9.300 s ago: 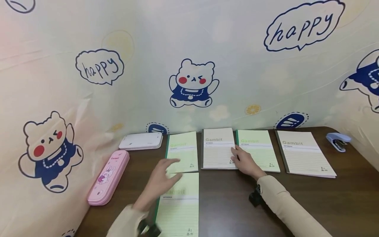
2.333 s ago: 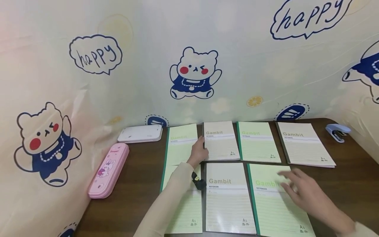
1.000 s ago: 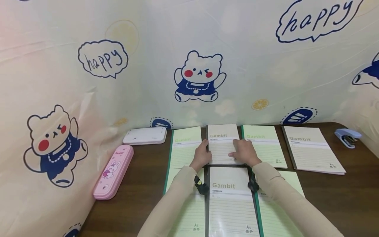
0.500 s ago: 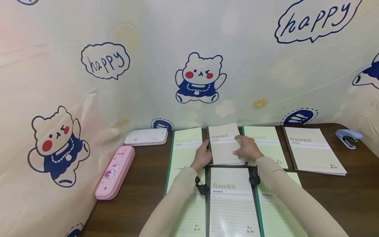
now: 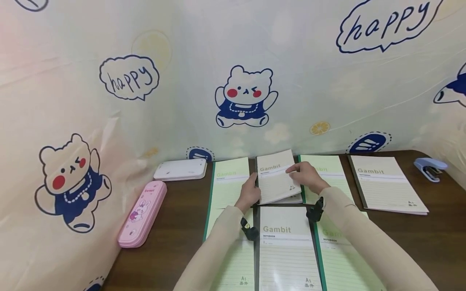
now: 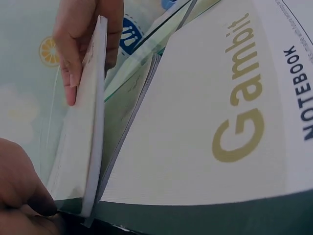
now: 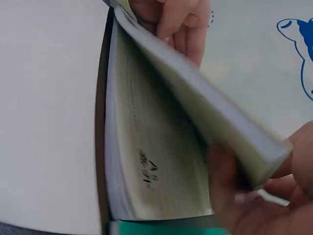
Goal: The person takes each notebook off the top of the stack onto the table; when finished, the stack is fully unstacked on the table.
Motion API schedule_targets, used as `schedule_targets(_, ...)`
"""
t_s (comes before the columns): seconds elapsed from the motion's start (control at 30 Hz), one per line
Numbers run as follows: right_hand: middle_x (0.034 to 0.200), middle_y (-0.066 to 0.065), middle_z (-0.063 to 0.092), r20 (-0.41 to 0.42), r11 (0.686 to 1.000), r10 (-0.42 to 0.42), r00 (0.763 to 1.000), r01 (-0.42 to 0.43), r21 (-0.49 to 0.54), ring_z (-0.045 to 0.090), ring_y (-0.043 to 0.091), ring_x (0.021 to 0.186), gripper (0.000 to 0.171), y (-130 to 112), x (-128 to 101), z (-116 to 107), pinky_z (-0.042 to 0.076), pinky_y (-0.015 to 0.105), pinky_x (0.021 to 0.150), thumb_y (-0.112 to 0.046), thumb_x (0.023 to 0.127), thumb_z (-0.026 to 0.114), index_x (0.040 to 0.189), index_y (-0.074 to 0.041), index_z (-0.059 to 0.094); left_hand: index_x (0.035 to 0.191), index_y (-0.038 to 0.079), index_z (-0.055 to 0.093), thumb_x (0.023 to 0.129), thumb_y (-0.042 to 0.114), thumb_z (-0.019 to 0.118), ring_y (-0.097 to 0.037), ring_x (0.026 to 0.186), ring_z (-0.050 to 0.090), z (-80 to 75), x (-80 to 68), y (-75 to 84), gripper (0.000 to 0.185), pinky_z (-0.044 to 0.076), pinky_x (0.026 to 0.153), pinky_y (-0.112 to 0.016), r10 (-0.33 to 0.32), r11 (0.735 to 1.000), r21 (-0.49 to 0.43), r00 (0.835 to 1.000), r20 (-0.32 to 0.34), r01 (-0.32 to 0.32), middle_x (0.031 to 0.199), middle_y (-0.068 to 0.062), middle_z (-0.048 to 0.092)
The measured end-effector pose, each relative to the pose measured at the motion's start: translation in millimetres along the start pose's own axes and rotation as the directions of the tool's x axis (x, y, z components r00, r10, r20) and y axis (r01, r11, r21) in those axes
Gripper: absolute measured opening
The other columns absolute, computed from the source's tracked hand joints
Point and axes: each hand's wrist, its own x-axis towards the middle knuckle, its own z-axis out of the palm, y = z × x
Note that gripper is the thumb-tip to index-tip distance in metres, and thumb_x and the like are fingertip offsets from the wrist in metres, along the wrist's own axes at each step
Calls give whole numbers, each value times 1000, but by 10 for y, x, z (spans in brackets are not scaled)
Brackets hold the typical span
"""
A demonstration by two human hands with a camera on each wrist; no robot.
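Both hands are on a white Gambit notebook (image 5: 271, 188) in the back row. My left hand (image 5: 248, 191) holds its dark spine edge. My right hand (image 5: 309, 178) pinches its right side, which is raised and tilted. Beneath it a second notebook (image 5: 294, 199) shows along the front; in the right wrist view that lower notebook (image 7: 156, 152) has a like printed cover. The left wrist view has the raised notebook (image 6: 80, 147) nearly edge-on, with the right hand (image 6: 88, 34) at its far side and the left hand (image 6: 22, 191) at its spine.
Green notebooks (image 5: 227, 186) (image 5: 324, 161) lie on either side, and another white one (image 5: 389, 184) farther right. In front lies a row with a white notebook (image 5: 285, 258) in the middle. A pink pencil case (image 5: 142, 214), white case (image 5: 180, 169) and blue stapler (image 5: 430, 169) stand around the table (image 5: 164, 250).
The right hand has come from the front green notebook to the back white one. Its right side has since risen and turned, uncovering the notebook below. The left hand stays at the spine.
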Motion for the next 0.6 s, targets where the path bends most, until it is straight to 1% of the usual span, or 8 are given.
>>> schedule_targets(0.1, 127, 22, 52, -21, 998, -12, 1000, 13, 68, 50, 25, 93, 28, 9, -25, -20, 45, 30, 73, -8, 99, 48, 122, 1, 61, 152, -1, 23, 93, -6, 31, -32, 148, 21, 1, -6, -30, 59, 23, 119, -45, -4, 999, -39, 1000, 17, 4, 160, -16, 23)
schedule_targets(0.2, 125, 20, 53, -76, 996, -58, 995, 63, 64, 52, 19, 82, 29, 21, -127, -127, 46, 27, 64, -8, 99, 47, 123, -1, 61, 152, 0, 25, 94, -5, 30, -32, 148, 21, 22, -19, -46, 58, 23, 119, -46, -3, 997, -71, 1000, 24, 5, 160, -16, 23)
schedule_targets(0.23, 124, 19, 53, -93, 995, -73, 993, 79, 61, 53, 17, 76, 29, 30, -188, -198, 46, 27, 60, -7, 99, 46, 124, -2, 61, 151, 0, 26, 95, -4, 29, -33, 148, 21, 37, -18, -45, 57, 24, 119, -46, 5, 997, -71, 1000, 24, -4, 160, -16, 23)
schedule_targets(0.33, 103, 19, 59, -149, 993, -113, 982, 118, 25, 49, 11, 53, 31, 92, -475, -510, 45, 28, 46, -8, 98, 47, 127, -6, 59, 149, -1, 30, 95, -4, 29, -33, 148, 21, 98, -2, -1, 55, 24, 119, -46, 30, 999, -43, 999, 34, -29, 160, -17, 21)
schedule_targets(0.4, 88, 12, 59, -194, 989, -145, 970, 145, -14, 48, 9, 48, 31, 179, -751, -763, 44, 29, 42, -10, 99, 48, 128, -6, 58, 148, -2, 33, 94, -4, 30, -34, 147, 22, 136, 19, 39, 54, 24, 119, -45, 46, 999, -18, 998, 31, -45, 160, -18, 21)
schedule_targets(0.47, 80, 1, 60, -262, 980, -199, 944, 185, -80, 49, 8, 49, 29, 339, -1075, -1017, 43, 28, 43, -12, 99, 51, 126, -6, 60, 148, -2, 34, 94, -5, 31, -33, 147, 22, 158, 33, 78, 54, 25, 119, -44, 45, 999, 14, 999, 29, -45, 160, -18, 22)
schedule_targets(0.53, 78, -15, 58, -349, 969, -226, 910, 172, -180, 48, 8, 52, 26, 573, -1421, -1248, 40, 26, 46, -15, 99, 53, 121, -7, 63, 147, -2, 35, 93, -5, 32, -33, 147, 23, 165, 38, 102, 54, 25, 119, -44, 44, 998, 35, 999, 24, -45, 160, -18, 23)
schedule_targets(0.6, 78, -25, 57, -425, 965, -256, 868, 201, -171, 49, 4, 55, 22, 925, -1745, -1453, 38, 23, 47, -12, 98, 55, 115, -14, 68, 147, -2, 35, 92, -5, 32, -32, 147, 23, 158, 37, 114, 55, 25, 119, -44, 39, 998, 50, 999, 29, -41, 160, -17, 23)
